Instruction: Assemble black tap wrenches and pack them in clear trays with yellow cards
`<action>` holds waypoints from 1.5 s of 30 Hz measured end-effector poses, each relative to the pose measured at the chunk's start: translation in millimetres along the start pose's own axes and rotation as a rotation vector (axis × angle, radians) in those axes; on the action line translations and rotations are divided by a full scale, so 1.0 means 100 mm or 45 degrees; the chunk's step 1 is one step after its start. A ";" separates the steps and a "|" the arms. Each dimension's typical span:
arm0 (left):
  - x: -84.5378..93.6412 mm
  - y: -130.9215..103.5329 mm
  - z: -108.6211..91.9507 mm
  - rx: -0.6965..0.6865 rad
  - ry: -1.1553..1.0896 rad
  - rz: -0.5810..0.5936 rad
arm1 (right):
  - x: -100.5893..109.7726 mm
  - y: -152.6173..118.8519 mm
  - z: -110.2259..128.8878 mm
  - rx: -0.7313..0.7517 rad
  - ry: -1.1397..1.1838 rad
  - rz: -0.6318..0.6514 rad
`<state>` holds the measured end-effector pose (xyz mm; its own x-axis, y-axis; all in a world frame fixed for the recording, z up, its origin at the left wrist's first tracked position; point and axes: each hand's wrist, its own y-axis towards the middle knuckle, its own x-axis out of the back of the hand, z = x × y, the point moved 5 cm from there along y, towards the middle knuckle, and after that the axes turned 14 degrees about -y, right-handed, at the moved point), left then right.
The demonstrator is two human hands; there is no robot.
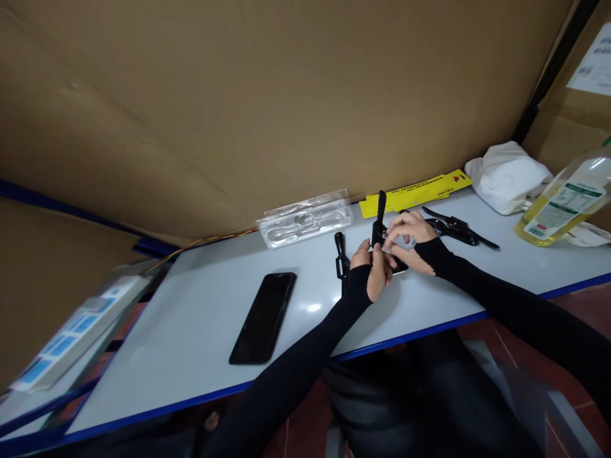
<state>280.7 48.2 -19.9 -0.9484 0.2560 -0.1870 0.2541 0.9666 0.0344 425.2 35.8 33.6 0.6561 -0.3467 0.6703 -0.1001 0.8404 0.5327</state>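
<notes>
My left hand [375,270] is closed around a black spokeshave [380,210], which stands nearly upright with one handle pointing at the back wall. My right hand [413,235] has its fingers bent and pinched at the middle of the same tool, by a small metal part. The fingers partly hide what they grip. Just left of my left hand lies a second black spokeshave [340,254], its lower end behind my sleeve. More black spokeshaves [458,230] lie together right of my right hand.
Clear plastic blister packs [305,222] and yellow printed cards [420,194] rest along the cardboard wall. A black smartphone [262,318] lies on the white table [181,331]. At right stand a white bag [508,178] and a tilted-looking bottle of yellow liquid [563,203]. A blue-and-white box [79,331] is at left.
</notes>
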 end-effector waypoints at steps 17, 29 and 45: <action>-0.04 -0.05 -0.06 -0.030 -0.060 0.057 | -0.02 0.00 -0.08 -0.017 -0.002 -0.094; -0.08 -0.07 -0.06 0.004 -0.055 0.041 | 0.00 0.01 -0.07 -0.112 0.190 -0.104; -0.17 -0.13 -0.04 0.078 -0.129 0.111 | 0.04 0.01 -0.12 -0.148 0.184 -0.107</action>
<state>292.7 31.4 -13.2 -0.8988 0.3334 -0.2845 0.3490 0.9371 -0.0046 436.8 40.8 30.6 0.7600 -0.3615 0.5401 0.0414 0.8563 0.5148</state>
